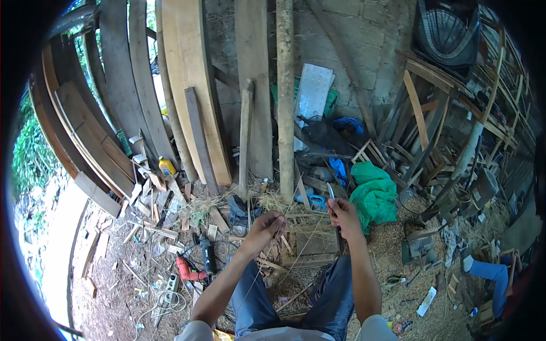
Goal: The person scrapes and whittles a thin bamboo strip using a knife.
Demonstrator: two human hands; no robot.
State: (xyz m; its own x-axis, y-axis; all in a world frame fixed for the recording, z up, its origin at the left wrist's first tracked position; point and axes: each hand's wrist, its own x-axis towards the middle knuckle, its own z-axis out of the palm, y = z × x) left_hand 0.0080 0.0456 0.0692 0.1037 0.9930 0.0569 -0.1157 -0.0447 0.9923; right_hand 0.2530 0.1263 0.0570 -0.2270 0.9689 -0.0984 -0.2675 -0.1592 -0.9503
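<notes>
My right hand [343, 216] is closed around a knife, whose short pale blade [330, 191] points up and away from me. Opposite it, my left hand [267, 226] pinches a thin fibre strip [248, 291]; the strip trails down across my left leg. The two hands are apart, above my knees. Between and below them lies a wooden board [316, 243] with straw-like shavings around it. How the strip runs near the fingers is too fine to tell.
A red drill [189, 269] and a dark-bodied power tool [207, 256] lie left of my legs, near a power strip [168, 291]. A green plastic bag [373, 193] sits ahead right. Planks [190, 68] lean on the wall. Another person's leg [493, 279] shows at right.
</notes>
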